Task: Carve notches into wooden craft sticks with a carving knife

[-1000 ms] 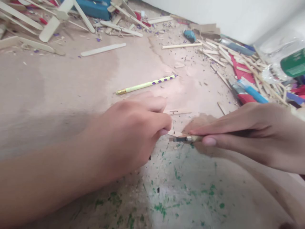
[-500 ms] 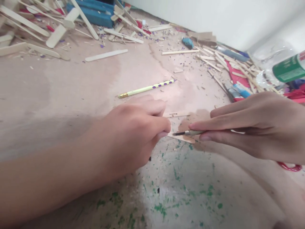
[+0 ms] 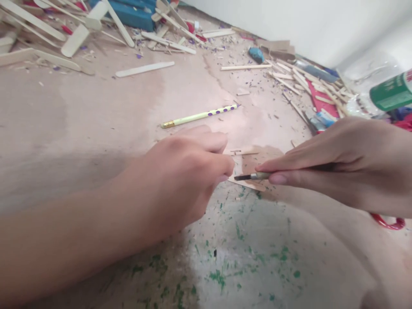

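My left hand rests curled on the work surface, its fingertips pinching the end of a thin flat wooden piece. My right hand comes in from the right, closed on a small brush. The brush's dark tip points left, just above the wooden piece and close to my left fingertips. A pale green pencil with purple dots lies on the board just beyond my left hand.
Flat wooden sticks and shavings litter the far side and right. A blue box sits at the back. A clear bottle with a green label lies at right. Green paint specks mark the near surface. A red loop shows under my right wrist.
The brush tip has slid slightly back and forth over the wooden piece. My right hand rose a little. My left hand stayed in place.
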{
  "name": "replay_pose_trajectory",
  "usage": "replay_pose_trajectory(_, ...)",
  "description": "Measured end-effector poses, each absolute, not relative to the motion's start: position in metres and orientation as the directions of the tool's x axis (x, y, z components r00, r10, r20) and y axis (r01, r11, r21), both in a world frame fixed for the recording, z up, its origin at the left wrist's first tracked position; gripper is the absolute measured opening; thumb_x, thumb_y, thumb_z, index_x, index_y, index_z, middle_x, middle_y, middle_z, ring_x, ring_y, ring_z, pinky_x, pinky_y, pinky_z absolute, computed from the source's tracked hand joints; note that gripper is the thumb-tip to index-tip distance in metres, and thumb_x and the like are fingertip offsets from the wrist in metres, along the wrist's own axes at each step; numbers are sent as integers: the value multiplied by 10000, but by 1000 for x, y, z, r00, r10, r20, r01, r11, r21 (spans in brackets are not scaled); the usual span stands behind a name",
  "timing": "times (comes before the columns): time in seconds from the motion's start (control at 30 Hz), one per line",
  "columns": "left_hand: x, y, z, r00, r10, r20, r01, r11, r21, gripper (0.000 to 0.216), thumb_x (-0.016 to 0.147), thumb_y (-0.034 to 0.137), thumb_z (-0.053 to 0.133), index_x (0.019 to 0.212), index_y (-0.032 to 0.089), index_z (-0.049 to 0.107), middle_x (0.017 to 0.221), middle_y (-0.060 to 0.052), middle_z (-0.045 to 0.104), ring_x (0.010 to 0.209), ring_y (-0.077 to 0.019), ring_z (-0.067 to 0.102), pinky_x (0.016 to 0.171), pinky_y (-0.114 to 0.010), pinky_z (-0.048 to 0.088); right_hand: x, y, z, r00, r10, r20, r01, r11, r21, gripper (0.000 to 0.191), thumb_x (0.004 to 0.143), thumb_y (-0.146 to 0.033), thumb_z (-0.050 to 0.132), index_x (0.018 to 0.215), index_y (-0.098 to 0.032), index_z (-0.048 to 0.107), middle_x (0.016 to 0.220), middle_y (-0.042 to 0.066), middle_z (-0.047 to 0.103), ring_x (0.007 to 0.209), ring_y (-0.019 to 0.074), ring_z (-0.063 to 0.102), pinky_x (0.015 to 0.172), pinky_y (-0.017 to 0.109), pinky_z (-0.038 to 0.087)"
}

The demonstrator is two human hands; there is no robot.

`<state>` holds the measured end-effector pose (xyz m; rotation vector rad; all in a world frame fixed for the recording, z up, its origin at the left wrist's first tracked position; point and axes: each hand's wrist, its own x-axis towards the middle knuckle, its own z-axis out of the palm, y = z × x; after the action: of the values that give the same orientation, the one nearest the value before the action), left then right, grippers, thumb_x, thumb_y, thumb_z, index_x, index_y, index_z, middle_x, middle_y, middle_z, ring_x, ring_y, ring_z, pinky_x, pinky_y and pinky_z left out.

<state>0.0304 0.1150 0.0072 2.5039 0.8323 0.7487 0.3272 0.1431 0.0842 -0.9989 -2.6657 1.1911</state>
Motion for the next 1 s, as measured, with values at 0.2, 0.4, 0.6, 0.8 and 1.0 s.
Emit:
replay_pose_trajectory(0.2, 29, 115, 5, 668, 644, 374, 416, -739, 530, 436, 1077, 27, 551, 737, 203, 758, 780, -34, 628, 700, -192, 562, 619, -389, 398, 335, 131, 73, -683, 699, -213, 595, 363, -717, 249, 1168, -453, 844, 1375, -396, 970, 1151, -25, 961, 1021, 272, 963, 978, 366, 815)
replay_pose_trajectory(0.4, 30, 113, -1, 635, 652, 415, 417, -741, 527, 435, 1091, 47, 555, 738, 218, 744, 781, -25, 601, 701, -190, 524, 636, -395, 376, 336, 121, 67, -616, 767, -178, 610, 322, -724, 185, 1123, -443, 893, 1273, -398, 991, 1148, -18, 945, 1022, 289, 965, 1016, 375, 812)
replay_pose_trajectory(0.6, 27, 113, -5, 638, 654, 408, 412, -736, 537, 438, 1134, 91, 568, 765, 240, 750, 825, -23, 657, 762, -197, 579, 699, -396, 429, 338, 123, 66, -657, 749, -82, 602, 455, -656, 212, 1141, -395, 860, 1303, -340, 985, 1217, 0, 938, 934, 244, 961, 763, 259, 789)
replay_pose_trajectory(0.8, 25, 112, -3, 696, 613, 372, 394, -761, 515, 329, 1185, 101, 596, 1006, 212, 848, 1082, -46, 830, 978, -240, 723, 911, -426, 533, 344, 124, 79, -712, 702, 3, 574, 584, -574, 263, 1182, -296, 787, 1375, -308, 966, 1127, 26, 968, 679, 176, 866, 497, 267, 601)
replay_pose_trajectory(1.0, 24, 119, 9, 740, 597, 310, 412, -767, 492, 440, 1141, 14, 500, 1003, 183, 882, 1015, -65, 860, 932, -254, 771, 878, -417, 575, 356, 115, 85, -698, 715, 32, 583, 593, -555, 256, 1201, -356, 788, 1385, -390, 962, 1106, -23, 967, 747, 203, 884, 558, 323, 622)
